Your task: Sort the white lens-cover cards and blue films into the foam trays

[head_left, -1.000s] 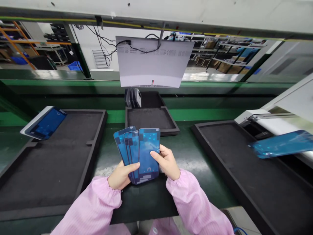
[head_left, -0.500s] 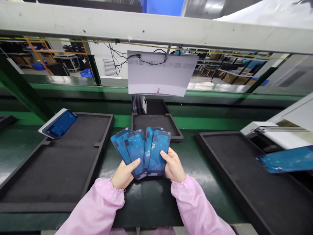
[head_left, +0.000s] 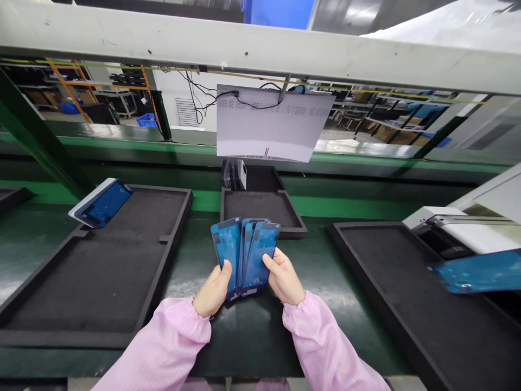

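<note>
Between my hands is a small fan of several blue, phone-shaped flat sheets with dark edges and small markings. My left hand (head_left: 214, 287) grips the blue sheets on the left (head_left: 228, 244), thumb on top. With its thumb pressed on the front face, my right hand (head_left: 284, 275) grips the blue sheets on the right (head_left: 260, 255). The sheets overlap at the bottom and are held upright, tilted, above the dark green bench. My fingers behind them are hidden. Pink sleeves cover both arms.
Black trays stand at left (head_left: 114, 282), centre (head_left: 260, 209) and right (head_left: 391, 271). A stack of dark phone-like pieces (head_left: 234, 175) stands in the centre tray. Blue sheets lie on a white piece (head_left: 108, 203) at left and by a white machine (head_left: 480, 271) at right. A monitor back (head_left: 272, 125) hangs ahead.
The fan of blue sheets has narrowed: my left hand has moved right and its sheets now overlap more closely with those in my right hand.
</note>
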A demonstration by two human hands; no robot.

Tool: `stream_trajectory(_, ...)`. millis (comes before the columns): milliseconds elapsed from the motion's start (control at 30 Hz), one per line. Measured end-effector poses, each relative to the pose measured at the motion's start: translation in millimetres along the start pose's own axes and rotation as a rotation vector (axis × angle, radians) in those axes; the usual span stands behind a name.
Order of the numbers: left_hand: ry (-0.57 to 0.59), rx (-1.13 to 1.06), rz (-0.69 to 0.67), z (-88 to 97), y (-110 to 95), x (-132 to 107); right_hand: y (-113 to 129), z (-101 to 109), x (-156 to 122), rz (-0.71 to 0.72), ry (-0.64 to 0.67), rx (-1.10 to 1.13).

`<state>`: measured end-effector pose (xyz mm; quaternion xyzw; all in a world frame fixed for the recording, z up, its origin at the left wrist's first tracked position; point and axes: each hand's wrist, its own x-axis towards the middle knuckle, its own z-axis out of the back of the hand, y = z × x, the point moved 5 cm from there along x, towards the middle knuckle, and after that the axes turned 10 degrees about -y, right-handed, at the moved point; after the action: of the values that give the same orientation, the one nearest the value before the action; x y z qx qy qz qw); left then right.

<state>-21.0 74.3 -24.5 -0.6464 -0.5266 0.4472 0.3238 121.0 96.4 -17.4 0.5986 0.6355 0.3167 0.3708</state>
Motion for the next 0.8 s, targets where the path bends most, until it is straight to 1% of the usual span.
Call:
stream_trajectory(100,0.137,0.309,-0.094,-9.3,0,-3,-7,-8,-3,0.047,0.064,-0.084)
stream_trajectory(133,0.17,0.408,-0.146,-12.7,0,-3,-9,-10,-5,0.06,0.092,-0.128)
stream_trajectory(167,0.179,0.493,-0.205,-14.9,-2,-3,-12,-13,-6,0.067,0.12,-0.168)
stream_trajectory(233,0.124,0.584,-0.317,-15.2,-5,-2,-14,-15,-9,0.091,0.144,-0.214)
stream_trajectory(333,-0.005,0.536,-0.412,-8.2,-9,4,-12,-9,-7,0.211,0.056,-0.23)
stream_trajectory(400,-0.036,0.535,-0.451,-3.9,-9,8,-13,-3,-4,0.281,-0.002,-0.279)
stream_trajectory(433,-0.035,0.568,-0.465,-2.5,-8,10,-16,-1,-2,0.287,0.003,-0.314)
stream_trajectory(533,-0.036,0.673,-0.458,0.8,-2,15,-30,1,6,0.242,0.077,-0.408)
stream_trajectory(600,-0.036,0.654,-0.412,2.0,2,18,-33,4,10,0.214,0.087,-0.443)
stream_trajectory(667,-0.015,0.553,-0.354,0.4,4,18,-32,5,11,0.168,0.085,-0.428)
stream_trajectory(800,0.012,0.243,-0.195,-5.9,2,15,-21,3,8,0.025,0.097,-0.251)
